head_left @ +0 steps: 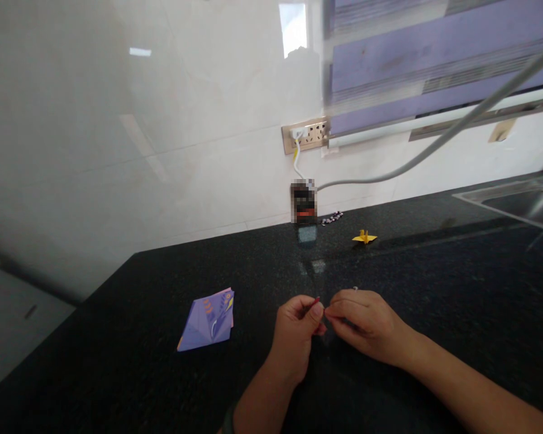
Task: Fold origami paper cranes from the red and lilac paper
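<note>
Reaching in from the near edge of the counter, both forearms are meeting a little right of its middle. At the left, a folded purple paper is lying flat, well apart from the hands and closer to the near edge than to the wall. The left hand is curling its fingers inward, with thumb and forefinger pinching a small red piece. Only a sliver of that piece is showing between the two hands, so its shape is hard to tell. The right hand is touching the left, its fingertips clenching on the same red piece from the other side.

Along the back edge, a black object is standing against the wall under a socket. Dark beads are lying just right of it, and a yellow crane is sitting near them. A sink is showing at the far right corner.
</note>
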The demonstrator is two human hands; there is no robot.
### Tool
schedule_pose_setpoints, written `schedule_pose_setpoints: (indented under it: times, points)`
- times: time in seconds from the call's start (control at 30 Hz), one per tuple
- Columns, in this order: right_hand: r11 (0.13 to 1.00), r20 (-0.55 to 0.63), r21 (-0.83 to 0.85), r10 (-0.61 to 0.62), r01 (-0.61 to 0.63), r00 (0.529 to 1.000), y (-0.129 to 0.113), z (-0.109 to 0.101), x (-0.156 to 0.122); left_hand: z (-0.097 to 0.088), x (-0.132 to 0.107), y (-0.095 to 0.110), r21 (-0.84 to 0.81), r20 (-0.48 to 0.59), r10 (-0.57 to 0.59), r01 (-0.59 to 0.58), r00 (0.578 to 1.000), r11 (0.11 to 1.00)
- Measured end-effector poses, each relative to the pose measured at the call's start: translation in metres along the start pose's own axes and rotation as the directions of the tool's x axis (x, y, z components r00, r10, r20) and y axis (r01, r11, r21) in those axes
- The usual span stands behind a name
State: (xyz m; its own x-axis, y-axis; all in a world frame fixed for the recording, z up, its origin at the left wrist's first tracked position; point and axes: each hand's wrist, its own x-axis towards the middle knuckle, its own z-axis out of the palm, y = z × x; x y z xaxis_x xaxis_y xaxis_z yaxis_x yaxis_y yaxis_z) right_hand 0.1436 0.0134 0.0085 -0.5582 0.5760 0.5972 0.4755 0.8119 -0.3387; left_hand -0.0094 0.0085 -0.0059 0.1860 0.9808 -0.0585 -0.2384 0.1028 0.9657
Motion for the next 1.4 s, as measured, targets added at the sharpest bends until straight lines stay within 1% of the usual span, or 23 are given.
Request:
schedule_pose_setpoints:
  times: [0.1, 0.2, 0.27, 0.37, 0.47, 0.53, 0.63, 0.7, 0.8, 0.9, 0.97, 1.13, 1.23, 1.4]
  points:
    - [0.999, 0.007, 0.030, 0.011, -0.011, 1.000, -0.001, 0.001, 0.000, 0.000, -0.001, 0.000, 0.038, 0.041, 0.002, -0.003, 0.999, 0.999]
    - [0.994, -0.019, 0.091, 0.060, -0.058, 0.998, -0.003, 0.002, -0.001, 0.001, -0.001, 0.000, 0.014, 0.052, -0.011, 0.010, 0.999, 1.000]
    - [0.981, -0.059, 0.150, 0.134, -0.124, 0.989, -0.003, 0.002, -0.001, 0.001, 0.000, 0.000, -0.034, 0.033, -0.032, 0.033, 0.999, 0.999]
    - [0.942, -0.090, 0.233, 0.270, -0.243, 0.959, -0.003, 0.001, 0.000, 0.001, 0.001, 0.001, -0.114, 0.002, -0.055, 0.055, 0.999, 0.992]
    - [0.895, -0.086, 0.289, 0.379, -0.340, 0.922, -0.002, 0.002, 0.002, 0.002, 0.001, 0.001, -0.134, -0.002, -0.047, 0.047, 0.999, 0.990]
    - [0.871, -0.056, 0.308, 0.418, -0.383, 0.907, -0.002, 0.002, 0.004, 0.002, 0.001, 0.001, -0.109, 0.000, -0.031, 0.031, 1.000, 0.994]
    - [0.862, 0.011, 0.298, 0.427, -0.410, 0.904, -0.002, 0.004, 0.005, 0.004, 0.001, 0.001, -0.049, -0.013, -0.012, 0.011, 1.000, 0.999]
    - [0.869, 0.022, 0.276, 0.423, -0.412, 0.906, -0.002, 0.006, 0.005, 0.005, 0.000, 0.002, -0.003, -0.024, -0.004, 0.004, 1.000, 1.000]
    - [0.878, -0.002, 0.257, 0.418, -0.403, 0.909, -0.002, 0.009, 0.002, 0.006, 0.000, 0.002, 0.046, -0.043, -0.002, 0.004, 0.999, 0.999]
    - [0.889, -0.027, 0.243, 0.407, -0.389, 0.913, -0.001, 0.011, 0.000, 0.006, 0.000, 0.003, 0.047, -0.062, -0.008, 0.011, 0.998, 0.999]
    - [0.876, -0.027, 0.262, 0.426, -0.405, 0.904, -0.001, 0.011, 0.001, 0.006, 0.001, 0.004, 0.048, -0.073, -0.005, 0.009, 0.997, 0.999]
    - [0.779, -0.001, 0.401, 0.527, -0.483, 0.850, 0.001, 0.010, 0.003, 0.006, 0.001, 0.004, 0.039, -0.069, -0.014, 0.017, 0.998, 0.999]
    - [0.730, -0.004, 0.453, 0.575, -0.512, 0.818, 0.005, 0.012, 0.002, 0.005, 0.001, 0.004, -0.005, -0.020, -0.017, 0.017, 1.000, 1.000]
    - [0.602, 0.031, 0.549, 0.678, -0.580, 0.734, 0.011, 0.016, 0.003, 0.000, 0.002, 0.008, -0.136, 0.055, -0.024, 0.031, 0.998, 0.990]
